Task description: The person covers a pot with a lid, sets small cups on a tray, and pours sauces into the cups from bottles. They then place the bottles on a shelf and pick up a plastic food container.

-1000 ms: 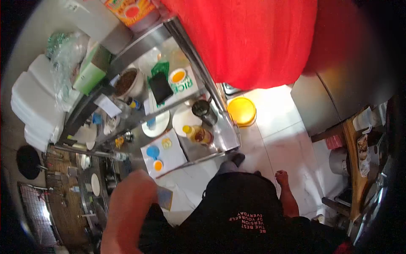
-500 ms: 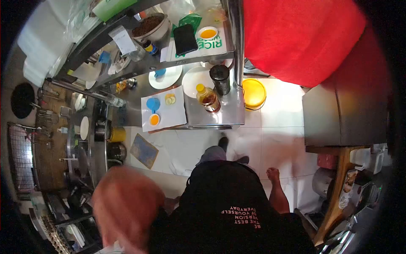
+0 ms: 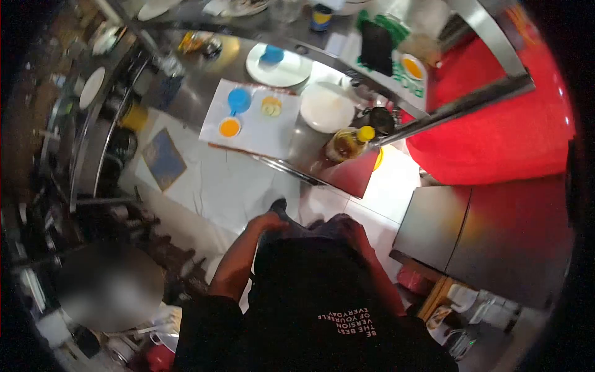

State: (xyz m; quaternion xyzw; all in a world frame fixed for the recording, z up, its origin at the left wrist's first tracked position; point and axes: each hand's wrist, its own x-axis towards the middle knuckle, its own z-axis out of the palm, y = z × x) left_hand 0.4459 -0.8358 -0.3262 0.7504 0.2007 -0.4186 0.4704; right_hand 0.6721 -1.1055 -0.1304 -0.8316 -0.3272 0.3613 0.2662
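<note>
By the trousers (image 3: 305, 231), the left hand (image 3: 270, 222) drops near the right hand (image 3: 351, 230), both off the tabletop (image 3: 308, 149), fingers' spread impossible to tell!

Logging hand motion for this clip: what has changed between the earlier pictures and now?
The left hand, raised close to the camera before, has dropped near the grey trousers; the right hand has come inward from the side. No grasp or release is visible. The view has swung. The blue scoop, orange-filled bowl and yellow-capped bottle stay in place on the metal counter.

Black shirt (image 3: 297, 291), seemingly grey trousers (image 3: 302, 232)
</note>
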